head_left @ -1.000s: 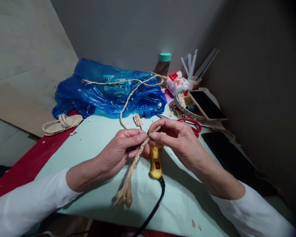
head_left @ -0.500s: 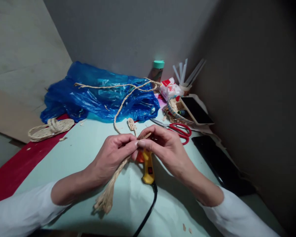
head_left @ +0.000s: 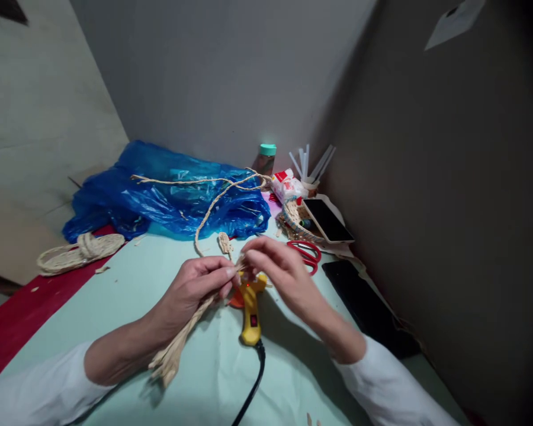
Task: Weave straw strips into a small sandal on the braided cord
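Observation:
My left hand is closed around a plaited straw cord, whose loose, frayed end hangs down toward the front of the table. Thumb and fingers of my right hand pinch thin straw strands just past the left fingertips. Both hands are raised over the table. Below them lies a yellow glue gun with a lit red dot and a black cable; the hands partly hide its front and an orange piece beside it. A small straw loop shows just beyond the left hand.
A blue plastic bag fills the back, a long straw cord across it. Coiled straw cord lies left on red cloth. To the right are red-handled scissors, a phone, a black slab and a green-capped bottle.
The view has shifted, so the table items appear lower and further left. My right hand has moved up from the left fingertips, and more of the glue gun shows.

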`<state>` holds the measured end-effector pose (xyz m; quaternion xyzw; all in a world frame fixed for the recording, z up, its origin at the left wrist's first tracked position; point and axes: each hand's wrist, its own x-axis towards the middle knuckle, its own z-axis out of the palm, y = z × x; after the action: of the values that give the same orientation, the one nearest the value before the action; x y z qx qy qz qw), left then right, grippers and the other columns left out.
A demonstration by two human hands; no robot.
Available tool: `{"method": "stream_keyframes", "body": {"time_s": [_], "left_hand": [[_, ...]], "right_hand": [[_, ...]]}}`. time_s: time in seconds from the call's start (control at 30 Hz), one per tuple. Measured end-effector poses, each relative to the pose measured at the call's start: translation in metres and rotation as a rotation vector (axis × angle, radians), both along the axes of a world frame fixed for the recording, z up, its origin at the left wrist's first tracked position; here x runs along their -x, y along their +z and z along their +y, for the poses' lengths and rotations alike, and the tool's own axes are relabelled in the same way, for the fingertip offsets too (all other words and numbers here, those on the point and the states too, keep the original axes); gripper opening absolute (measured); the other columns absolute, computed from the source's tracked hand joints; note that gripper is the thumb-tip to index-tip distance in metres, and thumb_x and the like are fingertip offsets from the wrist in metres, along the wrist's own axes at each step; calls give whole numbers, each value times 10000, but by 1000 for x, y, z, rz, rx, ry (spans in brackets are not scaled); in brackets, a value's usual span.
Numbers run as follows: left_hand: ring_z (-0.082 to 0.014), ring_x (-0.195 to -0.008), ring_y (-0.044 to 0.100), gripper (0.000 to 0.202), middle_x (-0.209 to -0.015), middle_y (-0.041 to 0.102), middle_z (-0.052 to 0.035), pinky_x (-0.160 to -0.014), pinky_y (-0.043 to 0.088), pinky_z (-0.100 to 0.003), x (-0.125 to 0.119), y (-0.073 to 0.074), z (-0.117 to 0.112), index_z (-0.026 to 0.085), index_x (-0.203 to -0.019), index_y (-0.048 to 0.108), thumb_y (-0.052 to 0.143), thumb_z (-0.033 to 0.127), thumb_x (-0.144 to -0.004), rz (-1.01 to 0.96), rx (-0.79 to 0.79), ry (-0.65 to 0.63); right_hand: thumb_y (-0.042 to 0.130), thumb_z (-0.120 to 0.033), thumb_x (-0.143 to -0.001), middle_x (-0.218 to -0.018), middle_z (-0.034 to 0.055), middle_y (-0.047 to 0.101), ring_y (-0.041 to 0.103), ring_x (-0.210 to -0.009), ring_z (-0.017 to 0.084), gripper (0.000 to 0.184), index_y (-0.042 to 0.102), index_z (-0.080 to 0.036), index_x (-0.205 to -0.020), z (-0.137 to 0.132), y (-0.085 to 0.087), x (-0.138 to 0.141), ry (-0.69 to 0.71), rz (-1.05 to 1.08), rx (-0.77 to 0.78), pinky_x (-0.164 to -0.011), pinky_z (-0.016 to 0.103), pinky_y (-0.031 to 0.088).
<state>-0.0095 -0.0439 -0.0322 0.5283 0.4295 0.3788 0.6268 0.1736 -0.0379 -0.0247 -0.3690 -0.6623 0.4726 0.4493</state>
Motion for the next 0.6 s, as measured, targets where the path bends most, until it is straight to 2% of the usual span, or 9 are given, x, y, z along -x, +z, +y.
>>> {"method": "stream_keyframes", "body": {"time_s": [0.07, 0.1, 0.17, 0.2, 0.23, 0.33, 0.4, 0.5, 0.6], "left_hand": [[-64, -480, 376, 234, -531, 519, 27, -470, 236, -192, 1, 1, 3, 142, -715, 649, 636, 349, -823, -27, -10, 53], [-65, -484, 392, 221, -541, 531, 23, -471, 244, -190, 2, 1, 5, 142, -717, 652, 638, 338, -819, -52, -11, 81], [-59, -457, 365, 215, -527, 524, 26, -453, 235, -189, 4, -1, 11, 141, -725, 656, 629, 332, -819, -117, -1, 124], [-51, -445, 342, 211, -532, 527, 26, -449, 238, -186, 6, -2, 14, 137, -733, 660, 627, 327, -820, -146, 5, 141], [-40, -431, 311, 207, -536, 527, 29, -444, 237, -182, 7, -3, 17, 134, -744, 664, 627, 323, -820, -171, 8, 152], [-24, -423, 262, 198, -563, 528, 31, -431, 237, -168, 10, -4, 21, 128, -775, 674, 632, 315, -825, -215, 11, 157], [-26, -431, 265, 195, -572, 517, 29, -425, 244, -161, 12, -2, 23, 127, -781, 674, 629, 310, -830, -225, 9, 160], [-27, -441, 271, 186, -592, 515, 27, -429, 269, -152, 17, 2, 25, 129, -772, 675, 624, 296, -836, -245, 14, 186], [-34, -450, 305, 184, -591, 519, 24, -439, 294, -151, 20, 4, 30, 127, -771, 683, 631, 293, -833, -297, 4, 224]], "right_hand": [[529, -311, -918, -916, 56, 672, 632, -817, 194, 267, 491, -196, -1155, 8, 3, -23, -163, -293, -174, -746, 318, 472], [512, -268, -919, -951, 85, 671, 629, -849, 221, 270, 486, -181, -1173, 14, 1, -34, -270, -553, -268, -762, 343, 464], [503, -186, -888, -959, 151, 656, 618, -897, 301, 197, 536, -132, -1075, 25, -9, -55, -434, -1106, -365, -729, 384, 451], [502, -172, -881, -961, 174, 648, 619, -895, 325, 173, 556, -117, -1036, 31, -17, -62, -449, -1320, -362, -703, 388, 450], [503, -135, -861, -948, 186, 648, 622, -888, 332, 167, 570, -102, -1010, 35, -24, -66, -401, -1462, -377, -705, 390, 450], [504, -83, -826, -933, 202, 649, 624, -898, 337, 180, 585, -81, -987, 42, -43, -70, -356, -1539, -386, -744, 397, 453], [494, -90, -821, -941, 203, 645, 625, -896, 323, 179, 576, -81, -979, 43, -46, -70, -356, -1534, -384, -755, 391, 460], [506, -169, -816, -937, 179, 643, 639, -827, 288, 176, 552, -107, -975, 43, -37, -74, -390, -1415, -320, -693, 364, 476], [540, -306, -803, -938, 144, 658, 650, -753, 258, 328, 505, -144, -1086, 35, -17, -76, -399, -1060, -238, -609, 336, 486]]}}
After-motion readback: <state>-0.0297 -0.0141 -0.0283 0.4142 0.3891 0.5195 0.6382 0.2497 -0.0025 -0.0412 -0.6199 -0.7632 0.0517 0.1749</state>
